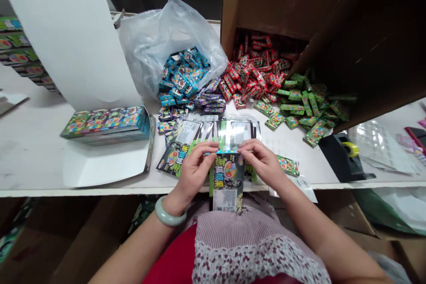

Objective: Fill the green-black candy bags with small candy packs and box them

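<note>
My left hand (196, 171) and my right hand (261, 163) pinch the top edge of a printed card packet (228, 180) at the front edge of the table, with their fingertips almost meeting above it. The packet stands nearly upright against me, showing a colourful wheel and dark lettering. Its lower part hangs below the table edge. More printed cards (176, 157) lie fanned out just beyond my hands, and a small green candy box (288, 165) lies to the right of my right hand. A pale jade bangle (170, 211) circles my left wrist.
Loose heaps of blue (183, 75), red (253, 71) and green (299, 102) candy boxes lie across the white table (40, 159). A stack of packaged cards (105, 125) rests on a white carton flap at left. A cardboard box (282, 4), plastic bag (156, 40) and tape dispenser (344, 157) stand nearby.
</note>
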Tool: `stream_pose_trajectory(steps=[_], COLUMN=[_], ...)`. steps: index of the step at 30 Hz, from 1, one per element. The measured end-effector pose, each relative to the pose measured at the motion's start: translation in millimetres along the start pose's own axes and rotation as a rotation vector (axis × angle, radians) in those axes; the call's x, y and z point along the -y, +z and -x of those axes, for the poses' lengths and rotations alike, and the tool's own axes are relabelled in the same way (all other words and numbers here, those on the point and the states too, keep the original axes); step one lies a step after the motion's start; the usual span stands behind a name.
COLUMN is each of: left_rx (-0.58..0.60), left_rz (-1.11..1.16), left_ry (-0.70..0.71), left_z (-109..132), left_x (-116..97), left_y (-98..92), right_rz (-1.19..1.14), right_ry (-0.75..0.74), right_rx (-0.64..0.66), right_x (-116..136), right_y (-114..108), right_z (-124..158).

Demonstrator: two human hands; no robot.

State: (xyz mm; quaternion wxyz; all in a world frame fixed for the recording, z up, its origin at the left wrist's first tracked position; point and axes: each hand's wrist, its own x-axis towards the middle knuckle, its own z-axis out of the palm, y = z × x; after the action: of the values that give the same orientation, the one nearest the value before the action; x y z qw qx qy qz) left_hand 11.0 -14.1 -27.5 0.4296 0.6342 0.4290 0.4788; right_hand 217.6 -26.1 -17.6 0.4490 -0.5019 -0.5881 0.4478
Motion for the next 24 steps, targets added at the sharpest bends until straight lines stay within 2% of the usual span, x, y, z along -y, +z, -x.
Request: stream_pose_trajectory(steps=[2,4,10,15,17,21,24], left_rx=[-0.063,-0.074,0.044,-0.032,-0.037,0.078,0.188], left_rz=[0.086,0.166,0.174,0.164,0.170,0.167,0.136], left_ry=[-0.022,-0.073,-0.017,-0.163,-0.200,-0.140,-0.035], left_z=[-4.5,-7.5,-8.7,-17.3,-20.2,-20.1,-14.4], left_x=[-3.4,-5.9,-13.7,-22.0,-23.4,-24.3,-21.1], left_y=[3.7,4.1,-1.0,4.1,3.7,-6.8,-17.2], right_rz=[-0.107,-0.172,0.004,-0.059,-0.061,0.044,0.157], right_ry=[0.058,0.117,-0.027,0.171,0.187,0.111,-0.054], right_rx=[0.054,0.070,0.113,0.142,0.184,0.285,0.339], right_x=[6.3,11.4,21.7,29.5,32.8,38.6,38.5], right_y=[-4.4,-6.7,-6.6,-1.1,-0.8,-6.9,-11.7], right_z=[-7.4,-11.1,-10.1,-21.3,-25.4,-25.1,-17.6])
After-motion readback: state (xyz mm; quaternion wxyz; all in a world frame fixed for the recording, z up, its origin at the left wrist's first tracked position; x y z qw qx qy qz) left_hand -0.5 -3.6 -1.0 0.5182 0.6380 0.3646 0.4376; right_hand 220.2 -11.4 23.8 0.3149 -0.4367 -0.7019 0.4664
